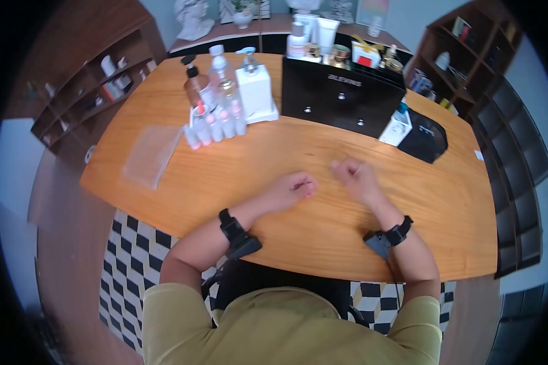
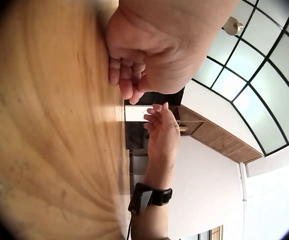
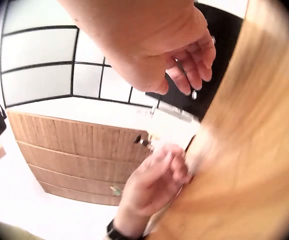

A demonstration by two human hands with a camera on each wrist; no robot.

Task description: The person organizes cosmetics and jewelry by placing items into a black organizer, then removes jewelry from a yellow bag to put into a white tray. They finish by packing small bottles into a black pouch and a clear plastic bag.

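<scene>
In the head view, the left hand (image 1: 291, 188) rests low on the wooden table (image 1: 274, 225), its fingers loosely curled around nothing. To its right the right hand (image 1: 356, 177), slightly blurred, holds nothing and has its fingers bent. A gap separates the two hands. The left wrist view shows the left hand (image 2: 159, 50) close up with curled fingers against the tabletop, and the right hand (image 2: 163, 137) beyond it. From the right wrist, the right hand (image 3: 154, 45) appears above the table surface with loosely bent, spread fingers; the left hand (image 3: 157, 177) lies past it.
A black box (image 1: 341, 94) of cosmetics stands at the back, with a small white box (image 1: 396, 126) and a black pouch (image 1: 424, 137) to its right. Several bottles, including a white pump bottle (image 1: 254, 91), stand back left. A clear plastic sheet (image 1: 152, 156) lies at the left.
</scene>
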